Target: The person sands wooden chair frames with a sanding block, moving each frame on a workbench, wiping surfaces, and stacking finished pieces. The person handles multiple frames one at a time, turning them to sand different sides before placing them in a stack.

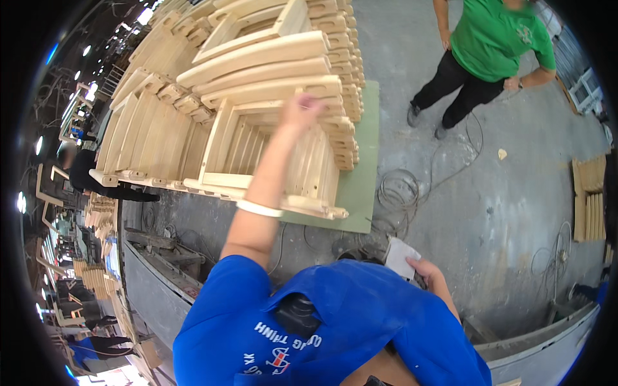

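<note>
Mostly stacked: left hand (301, 110) gripping top wooden chair frame (270, 138) w/ fingers curled, upper centre; right hand (428, 275) pinching grey sheet (402, 257), lower right.

Blue short-sleeved shirt (360, 321) with white lettering, pale wristband (259, 208) on left arm.

floor (502, 212): grey concrete under me | green board (360, 186) on floor | cable coils (399, 193) right of board | slat stack (589, 199) far right of board | lamps (87, 50) upper left of board
</note>
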A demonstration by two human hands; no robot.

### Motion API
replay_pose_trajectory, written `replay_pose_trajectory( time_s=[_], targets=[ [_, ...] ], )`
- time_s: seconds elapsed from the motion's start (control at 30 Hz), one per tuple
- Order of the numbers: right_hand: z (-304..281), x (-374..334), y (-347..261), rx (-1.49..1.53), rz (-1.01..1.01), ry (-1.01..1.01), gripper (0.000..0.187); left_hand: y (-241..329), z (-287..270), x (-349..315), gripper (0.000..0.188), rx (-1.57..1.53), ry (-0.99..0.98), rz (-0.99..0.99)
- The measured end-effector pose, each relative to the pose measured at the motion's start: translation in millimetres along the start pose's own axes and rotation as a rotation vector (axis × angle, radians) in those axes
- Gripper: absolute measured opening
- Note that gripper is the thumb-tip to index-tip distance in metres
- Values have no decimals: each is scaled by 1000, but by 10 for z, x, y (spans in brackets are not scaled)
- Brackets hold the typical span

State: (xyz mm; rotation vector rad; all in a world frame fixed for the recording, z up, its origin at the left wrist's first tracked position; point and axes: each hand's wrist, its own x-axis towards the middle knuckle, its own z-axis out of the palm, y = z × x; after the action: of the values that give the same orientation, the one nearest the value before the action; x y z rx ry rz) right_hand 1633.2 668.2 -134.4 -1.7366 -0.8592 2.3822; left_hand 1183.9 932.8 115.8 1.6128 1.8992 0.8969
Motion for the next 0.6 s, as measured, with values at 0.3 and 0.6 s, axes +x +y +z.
replay_pose_trajectory(
  time_s=[0.3, 0.6],
  targets=[
    [-3, 217, -232, 11, -57, -62, 47, -541, -249, -805, 53, 357, -159, -204],
    [89, 54, -403, -103, -31, -29, 51, -264, -174, -860, 45, 580, -92, -282]
  ],
)
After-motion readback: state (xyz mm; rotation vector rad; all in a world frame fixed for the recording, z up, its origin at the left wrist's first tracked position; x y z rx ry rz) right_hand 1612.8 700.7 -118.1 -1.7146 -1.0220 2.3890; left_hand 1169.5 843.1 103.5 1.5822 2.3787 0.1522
